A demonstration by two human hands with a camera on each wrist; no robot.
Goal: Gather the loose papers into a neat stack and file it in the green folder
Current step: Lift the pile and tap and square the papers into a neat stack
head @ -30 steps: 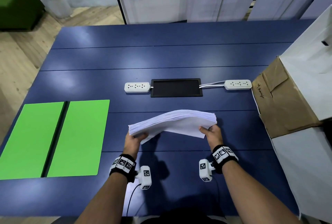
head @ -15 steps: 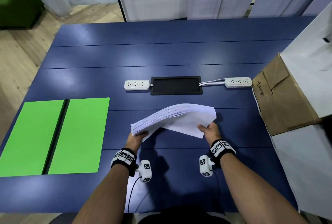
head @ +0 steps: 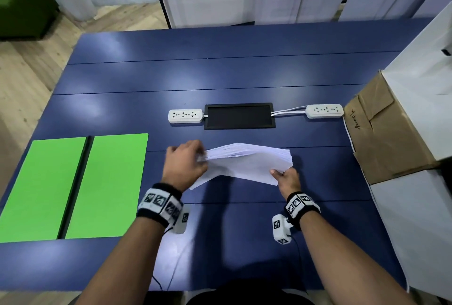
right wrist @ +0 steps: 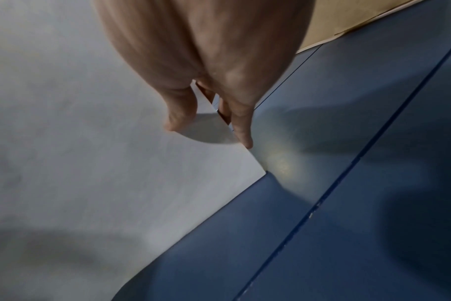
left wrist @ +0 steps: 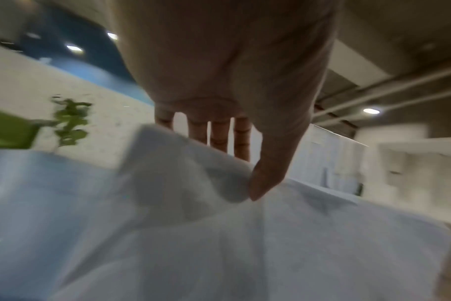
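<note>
While the paper stack (head: 247, 160) hangs arched above the blue table (head: 220, 75) at frame centre, my left hand (head: 184, 163) lies over its left end, fingers straight, thumb touching the sheets — my right hand (head: 286, 177) pinches the lower right corner. The green folder (head: 73, 187) lies open at lower left, apart from the stack; a cardboard box (head: 386, 133) crowds the right edge.
</note>
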